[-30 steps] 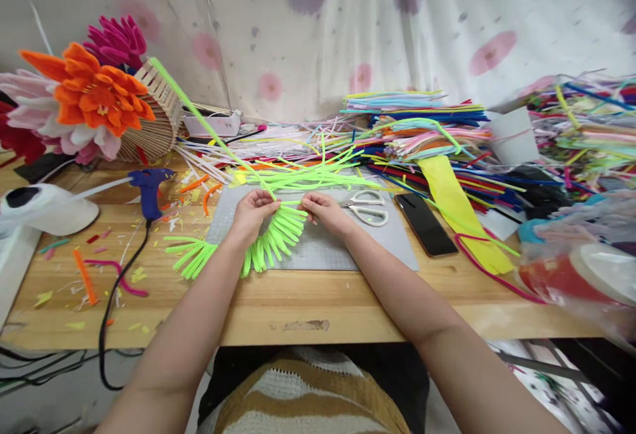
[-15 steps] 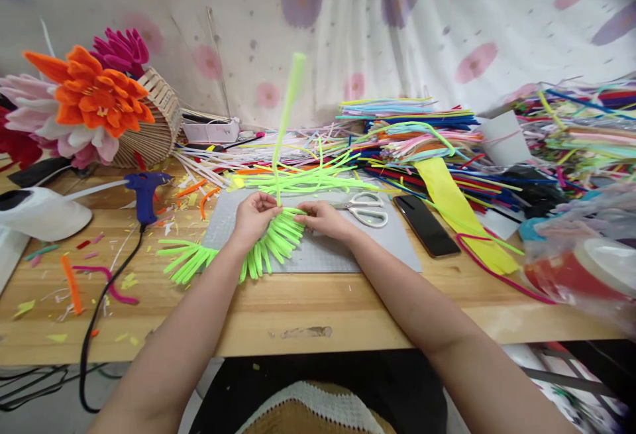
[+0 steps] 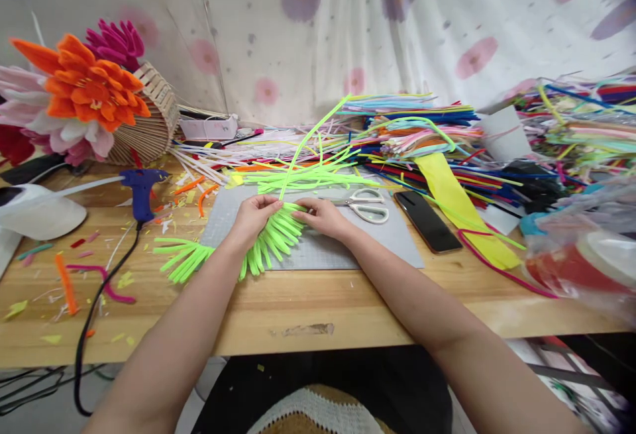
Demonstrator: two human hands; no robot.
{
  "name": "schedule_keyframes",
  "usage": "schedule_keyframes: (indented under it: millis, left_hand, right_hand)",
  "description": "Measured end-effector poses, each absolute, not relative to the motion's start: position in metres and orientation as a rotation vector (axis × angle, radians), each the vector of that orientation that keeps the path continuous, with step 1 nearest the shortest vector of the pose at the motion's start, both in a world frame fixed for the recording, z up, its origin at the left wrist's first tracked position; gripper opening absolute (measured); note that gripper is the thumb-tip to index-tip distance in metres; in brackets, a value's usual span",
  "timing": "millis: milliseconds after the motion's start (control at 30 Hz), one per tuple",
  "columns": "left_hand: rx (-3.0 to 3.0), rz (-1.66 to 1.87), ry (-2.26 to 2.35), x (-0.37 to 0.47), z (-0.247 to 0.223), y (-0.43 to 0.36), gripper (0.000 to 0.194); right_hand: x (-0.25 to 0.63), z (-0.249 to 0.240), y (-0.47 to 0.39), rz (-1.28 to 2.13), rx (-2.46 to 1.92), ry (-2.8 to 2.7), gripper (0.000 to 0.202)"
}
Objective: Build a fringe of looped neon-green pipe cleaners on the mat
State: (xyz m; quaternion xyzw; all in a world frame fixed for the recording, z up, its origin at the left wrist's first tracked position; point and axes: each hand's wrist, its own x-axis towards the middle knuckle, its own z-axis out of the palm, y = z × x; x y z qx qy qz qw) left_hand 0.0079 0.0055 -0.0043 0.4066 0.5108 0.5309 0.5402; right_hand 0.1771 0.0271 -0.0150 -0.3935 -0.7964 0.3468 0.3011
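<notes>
Both hands work on a fringe of looped neon-green pipe cleaners over the grey cutting mat. My left hand pinches its upper edge, where one long green pipe cleaner sticks up and leans to the right. My right hand, fingers closed, grips the same edge just to the right. The fringe trails leftward behind my left forearm, and its left end shows on the wooden table. Just beyond my right hand lie scissors with white handles. More loose green pipe cleaners lie behind the hands.
At the left are a blue glue gun with a black cord, scattered scraps, and fuzzy flowers in a wooden basket. A phone, a yellow strip and piled pipe cleaners are at the right.
The long green pipe cleaner has swung from nearly upright to a bent lean towards the right. Both hands stay at the fringe's upper edge. The view has shifted slightly.
</notes>
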Motion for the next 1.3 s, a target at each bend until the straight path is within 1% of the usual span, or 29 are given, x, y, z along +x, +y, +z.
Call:
schedule_keyframes:
  millis: [133, 333, 567, 633, 800, 1067, 1167, 1233, 1300]
  left_hand:
    - [0.974, 1.319, 1.216, 0.011, -0.005, 0.005, 0.028]
    - [0.796, 1.154, 1.074, 0.008, 0.001, 0.004, 0.028]
    - [0.793, 1.154, 1.114, 0.005, -0.003, 0.007, 0.029]
    - [0.834, 1.135, 1.110, 0.004, -0.005, 0.008, 0.029]
    - [0.834, 1.079, 1.020, 0.002, -0.003, 0.006, 0.028]
    - [0.809, 0.942, 0.860, 0.001, 0.001, 0.002, 0.023]
    - [0.791, 0.956, 0.883, 0.001, -0.003, 0.005, 0.023]
    - [0.800, 0.995, 0.932, 0.002, -0.005, 0.007, 0.026]
    - [0.835, 1.120, 1.023, 0.004, -0.006, 0.008, 0.029]
  right_hand:
    - [0.165, -0.015, 0.027, 0.956, -1.017, -1.985, 0.028]
    - [0.159, -0.020, 0.030, 1.012, -0.998, -1.859, 0.021]
    - [0.163, -0.021, 0.032, 1.041, -0.982, -1.843, 0.021]
    - [0.164, -0.020, 0.032, 1.119, -0.961, -1.819, 0.021]
    - [0.164, -0.017, 0.030, 1.447, -0.874, -1.657, 0.023]
    - [0.166, -0.011, 0.029, 1.667, -0.764, -1.627, 0.028]
    - [0.166, -0.011, 0.028, 1.611, -0.789, -1.636, 0.027]
    - [0.165, -0.013, 0.029, 1.512, -0.839, -1.641, 0.025]
    - [0.164, -0.015, 0.029, 1.364, -0.902, -1.672, 0.023]
